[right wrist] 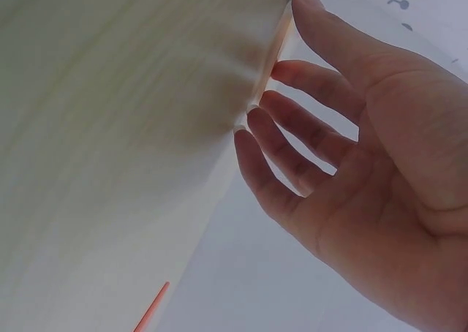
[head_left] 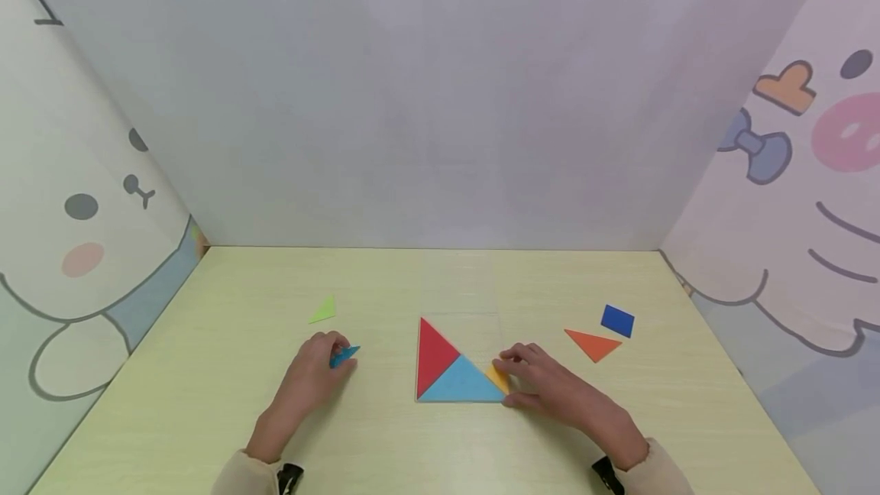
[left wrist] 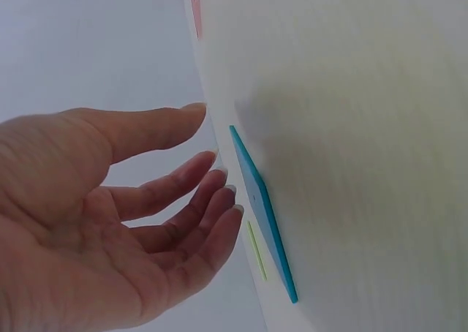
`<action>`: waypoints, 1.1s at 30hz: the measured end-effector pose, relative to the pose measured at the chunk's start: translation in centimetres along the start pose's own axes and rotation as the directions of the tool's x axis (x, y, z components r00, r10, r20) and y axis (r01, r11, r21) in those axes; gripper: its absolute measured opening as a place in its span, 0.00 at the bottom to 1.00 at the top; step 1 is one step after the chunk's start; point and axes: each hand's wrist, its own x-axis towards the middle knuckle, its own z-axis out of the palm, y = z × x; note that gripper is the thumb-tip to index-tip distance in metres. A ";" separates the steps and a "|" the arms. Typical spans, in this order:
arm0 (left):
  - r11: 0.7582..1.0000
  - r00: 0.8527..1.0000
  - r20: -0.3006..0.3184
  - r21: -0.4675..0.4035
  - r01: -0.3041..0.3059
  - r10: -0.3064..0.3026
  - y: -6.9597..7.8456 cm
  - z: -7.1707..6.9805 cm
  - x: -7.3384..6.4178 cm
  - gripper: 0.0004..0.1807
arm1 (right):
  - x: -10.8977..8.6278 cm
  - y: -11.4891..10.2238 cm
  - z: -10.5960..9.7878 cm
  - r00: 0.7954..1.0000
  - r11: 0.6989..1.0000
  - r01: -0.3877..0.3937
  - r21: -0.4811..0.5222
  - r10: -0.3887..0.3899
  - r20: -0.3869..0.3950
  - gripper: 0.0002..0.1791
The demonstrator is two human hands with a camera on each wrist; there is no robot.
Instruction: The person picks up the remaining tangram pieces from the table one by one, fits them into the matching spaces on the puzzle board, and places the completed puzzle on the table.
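In the head view, a red triangle (head_left: 435, 357) and a large light-blue triangle (head_left: 462, 384) lie edge to edge, with a thin pale border along their outer sides. My right hand (head_left: 546, 384) holds a yellow tangram piece (head_left: 498, 379) between thumb and fingers against the light-blue triangle's right side. The fingers hide part of its outline. On the left, my left hand (head_left: 318, 369) hovers around a blue tangram piece (head_left: 342, 356). The left wrist view shows this blue piece (left wrist: 265, 215) lying flat, with relaxed fingers (left wrist: 201, 233) and thumb beside it, apparently not touching.
Beyond my left hand lies a light-green triangle (head_left: 325, 311). An orange-red triangle (head_left: 593, 344) and a dark-blue square piece (head_left: 617, 321) lie right of my right hand. Walls with cartoon prints enclose the pale wooden table (head_left: 385, 449) at the back and sides.
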 end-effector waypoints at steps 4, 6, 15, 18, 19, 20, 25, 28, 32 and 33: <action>1.000 1.000 -0.009 0.010 0.014 -0.014 -0.5 -0.3 0.0 0.15 | 0.1 0.0 0.0 1.000 1.000 -0.010 -0.002 0.010 0.008 0.27; 1.000 1.000 -0.009 0.011 0.027 -0.027 -0.5 -0.5 -0.1 0.15 | 0.2 0.0 0.0 1.000 1.000 -0.016 -0.006 0.016 0.013 0.27; 0.995 0.994 0.030 0.017 0.102 -0.102 -1.3 -1.0 -0.3 0.19 | 0.1 0.1 0.1 1.000 1.000 0.007 0.005 -0.007 -0.006 0.27; 0.994 0.994 0.033 0.016 0.105 -0.105 -1.6 -1.0 -0.3 0.18 | 0.0 0.2 0.2 1.000 1.000 0.013 0.007 -0.013 -0.010 0.27; 0.995 0.994 0.033 0.016 0.103 -0.104 -1.7 -1.0 -0.2 0.17 | 0.0 0.2 0.2 1.000 1.000 0.014 0.008 -0.013 -0.010 0.27; 0.995 0.994 0.031 0.016 0.100 -0.100 -1.7 -1.0 -0.2 0.17 | 0.0 0.2 0.2 1.000 1.000 0.012 0.007 -0.012 -0.010 0.27; 0.996 0.996 0.022 0.012 0.085 -0.085 -1.9 -0.9 -0.2 0.16 | 0.1 0.2 0.1 1.000 1.000 0.021 0.010 -0.021 -0.015 0.26; 0.997 0.996 0.020 0.008 0.081 -0.081 -2.0 -0.8 -0.1 0.15 | 0.1 0.2 0.1 1.000 1.000 0.018 0.016 -0.017 -0.015 0.26; 0.997 0.997 0.019 0.002 0.076 -0.077 -2.0 -0.8 -0.1 0.14 | 0.1 0.1 0.1 1.000 1.000 -0.003 0.028 0.003 -0.003 0.27; 0.997 0.997 0.018 0.000 0.075 -0.075 -2.0 -0.8 -0.1 0.15 | 0.1 0.1 0.0 1.000 1.000 0.003 0.029 -0.003 -0.006 0.27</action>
